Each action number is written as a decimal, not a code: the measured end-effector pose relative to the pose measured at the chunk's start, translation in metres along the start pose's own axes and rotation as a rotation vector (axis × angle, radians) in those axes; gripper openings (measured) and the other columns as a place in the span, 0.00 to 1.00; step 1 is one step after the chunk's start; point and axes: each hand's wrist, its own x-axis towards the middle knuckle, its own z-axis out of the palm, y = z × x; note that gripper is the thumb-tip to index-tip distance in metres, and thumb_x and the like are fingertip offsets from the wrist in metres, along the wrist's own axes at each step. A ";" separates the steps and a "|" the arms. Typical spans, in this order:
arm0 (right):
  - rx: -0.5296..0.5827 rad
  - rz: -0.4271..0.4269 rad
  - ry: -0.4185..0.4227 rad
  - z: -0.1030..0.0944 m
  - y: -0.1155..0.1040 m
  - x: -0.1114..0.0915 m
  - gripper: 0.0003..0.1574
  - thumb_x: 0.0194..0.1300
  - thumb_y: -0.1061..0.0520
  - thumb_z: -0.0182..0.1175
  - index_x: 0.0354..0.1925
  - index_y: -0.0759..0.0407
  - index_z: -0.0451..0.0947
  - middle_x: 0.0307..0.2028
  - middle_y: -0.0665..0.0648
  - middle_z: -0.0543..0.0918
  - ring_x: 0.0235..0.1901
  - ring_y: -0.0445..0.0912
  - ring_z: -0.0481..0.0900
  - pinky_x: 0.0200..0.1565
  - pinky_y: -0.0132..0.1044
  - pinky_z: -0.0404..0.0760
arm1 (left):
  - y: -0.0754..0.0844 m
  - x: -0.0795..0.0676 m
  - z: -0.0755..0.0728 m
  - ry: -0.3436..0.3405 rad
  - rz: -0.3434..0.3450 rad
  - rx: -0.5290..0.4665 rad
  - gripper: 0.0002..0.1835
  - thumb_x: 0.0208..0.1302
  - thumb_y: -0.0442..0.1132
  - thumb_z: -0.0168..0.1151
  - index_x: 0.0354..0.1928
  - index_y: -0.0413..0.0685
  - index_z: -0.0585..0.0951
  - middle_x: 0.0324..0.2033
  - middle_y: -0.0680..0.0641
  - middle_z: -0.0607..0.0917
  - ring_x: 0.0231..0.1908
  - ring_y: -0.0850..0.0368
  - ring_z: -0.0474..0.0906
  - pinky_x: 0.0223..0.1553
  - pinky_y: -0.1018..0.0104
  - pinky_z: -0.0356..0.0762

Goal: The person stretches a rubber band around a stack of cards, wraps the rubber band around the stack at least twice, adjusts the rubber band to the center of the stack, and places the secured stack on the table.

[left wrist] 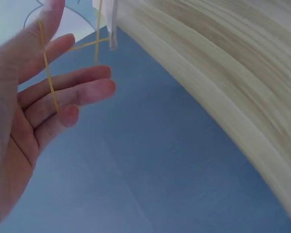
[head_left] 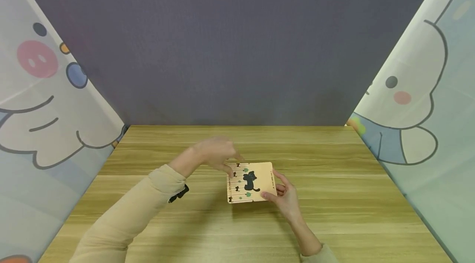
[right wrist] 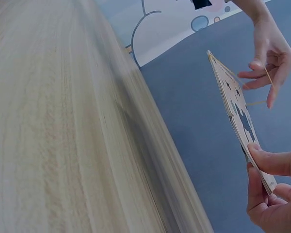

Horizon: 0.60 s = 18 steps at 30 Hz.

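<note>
A thin cream notebook [head_left: 261, 176] with a black cat, small cats and green leaves printed on its cover is held above the table. My right hand [head_left: 287, 199] grips its right edge, thumb on the cover and fingers behind. In the right wrist view the notebook [right wrist: 237, 109] appears nearly edge-on, showing its layers. A thin yellow rubber band [left wrist: 49, 80] is stretched across the spread thumb and a finger of my left hand [left wrist: 34, 102]. More of the band runs towards the notebook. From the head view, my left hand [head_left: 217, 151] hovers over the notebook's left side, fingers pointing down.
The wood-grain table [head_left: 178, 230] spreads below both hands. A dark grey panel [head_left: 237, 48] rises behind it. Cartoon-printed curtains stand on the left [head_left: 44, 123] and right [head_left: 415, 90]. A black strap [head_left: 179, 193] shows at my left sleeve.
</note>
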 end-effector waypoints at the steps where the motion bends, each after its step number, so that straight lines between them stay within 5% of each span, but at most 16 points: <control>1: 0.000 0.001 0.000 -0.001 0.000 0.000 0.45 0.41 0.77 0.65 0.59 0.68 0.61 0.32 0.74 0.79 0.27 0.51 0.81 0.24 0.34 0.80 | 0.000 -0.001 0.002 0.009 -0.001 0.001 0.31 0.46 0.55 0.64 0.51 0.46 0.76 0.35 0.51 0.84 0.17 0.71 0.71 0.27 0.80 0.71; 6: 0.012 0.020 0.006 -0.002 -0.002 0.000 0.45 0.41 0.76 0.65 0.60 0.66 0.61 0.34 0.73 0.79 0.28 0.52 0.81 0.25 0.34 0.80 | -0.001 -0.008 0.015 0.070 -0.048 -0.061 0.38 0.43 0.58 0.65 0.56 0.47 0.72 0.16 0.52 0.78 0.10 0.72 0.58 0.19 0.81 0.64; 11: 0.029 0.031 0.011 -0.003 -0.004 0.000 0.45 0.42 0.76 0.64 0.60 0.66 0.60 0.34 0.73 0.79 0.28 0.53 0.81 0.26 0.36 0.80 | 0.000 -0.011 0.029 0.154 -0.072 -0.183 0.42 0.42 0.57 0.65 0.60 0.48 0.67 0.39 0.45 0.82 0.13 0.71 0.61 0.22 0.79 0.68; 18: 0.071 -0.006 0.031 -0.006 -0.002 -0.003 0.45 0.42 0.74 0.65 0.60 0.67 0.60 0.32 0.71 0.80 0.25 0.48 0.80 0.25 0.37 0.80 | 0.004 -0.012 0.042 0.272 -0.065 -0.249 0.47 0.39 0.60 0.67 0.63 0.51 0.63 0.29 0.47 0.78 0.15 0.68 0.52 0.19 0.76 0.59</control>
